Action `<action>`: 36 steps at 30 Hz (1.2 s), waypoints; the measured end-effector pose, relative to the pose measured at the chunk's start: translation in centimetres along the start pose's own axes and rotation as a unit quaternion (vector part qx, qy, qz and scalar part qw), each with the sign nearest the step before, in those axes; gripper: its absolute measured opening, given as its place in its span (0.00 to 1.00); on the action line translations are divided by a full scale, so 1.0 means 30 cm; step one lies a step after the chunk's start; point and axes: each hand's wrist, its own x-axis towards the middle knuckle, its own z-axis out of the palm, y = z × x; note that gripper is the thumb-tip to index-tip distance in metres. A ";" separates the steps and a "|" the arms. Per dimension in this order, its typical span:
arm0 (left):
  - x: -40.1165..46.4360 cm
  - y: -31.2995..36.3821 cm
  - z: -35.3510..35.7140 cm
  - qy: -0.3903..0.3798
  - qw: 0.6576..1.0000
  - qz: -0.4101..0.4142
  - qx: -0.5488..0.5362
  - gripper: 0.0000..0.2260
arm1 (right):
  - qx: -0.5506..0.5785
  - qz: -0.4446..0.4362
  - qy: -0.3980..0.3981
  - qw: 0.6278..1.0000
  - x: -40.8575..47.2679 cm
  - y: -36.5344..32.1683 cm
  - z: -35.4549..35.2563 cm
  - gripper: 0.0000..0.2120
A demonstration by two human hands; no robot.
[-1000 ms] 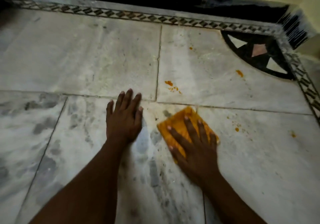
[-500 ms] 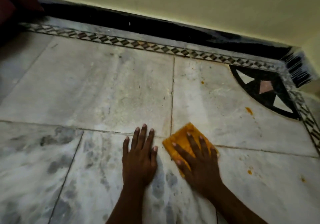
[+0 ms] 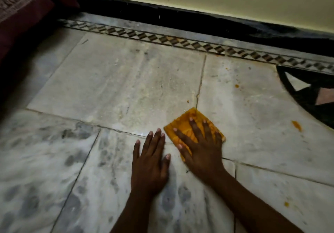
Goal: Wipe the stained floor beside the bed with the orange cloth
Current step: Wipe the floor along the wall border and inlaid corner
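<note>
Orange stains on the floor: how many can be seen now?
4. One near the black inlay, a tiny one beside the tile joint above the orange cloth, one right of the cloth, one at lower right. The cloth may hide more.

Marble floor (image 3: pixel 126 88) bears an orange cloth (image 3: pixel 182 124), orange stains (image 3: pixel 296 126) and both hands.

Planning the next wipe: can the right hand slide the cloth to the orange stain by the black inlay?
Probably yes. The right hand lies flat on the orange cloth, and only bare floor separates it from the stain.
</note>
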 end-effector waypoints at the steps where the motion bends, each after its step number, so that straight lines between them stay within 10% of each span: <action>1: -0.002 0.000 0.003 -0.001 1.000 -0.001 0.001 0.29 | 0.002 -0.020 -0.003 1.000 -0.021 0.054 -0.012 0.26; 7: -0.001 0.002 0.006 -0.015 1.000 -0.001 0.006 0.29 | 0.049 0.224 0.005 0.973 0.365 0.060 0.040 0.26; 16: 0.003 0.004 -0.011 -0.030 1.000 0.001 -0.003 0.31 | -0.004 0.078 -0.019 0.997 -0.166 0.008 -0.040 0.28; 22: 0.001 0.000 0.011 -0.018 1.000 0.008 0.006 0.31 | 0.031 0.312 0.044 0.949 0.191 -0.022 0.044 0.28; 30: -0.001 -0.008 0.006 -0.020 1.000 0.014 -0.002 0.32 | -0.020 0.020 -0.008 1.000 -0.191 0.007 -0.032 0.27; 36: 0.007 -0.004 0.007 -0.028 0.999 0.013 0.015 0.33 | 0.040 0.289 0.048 0.955 0.114 0.054 0.018 0.27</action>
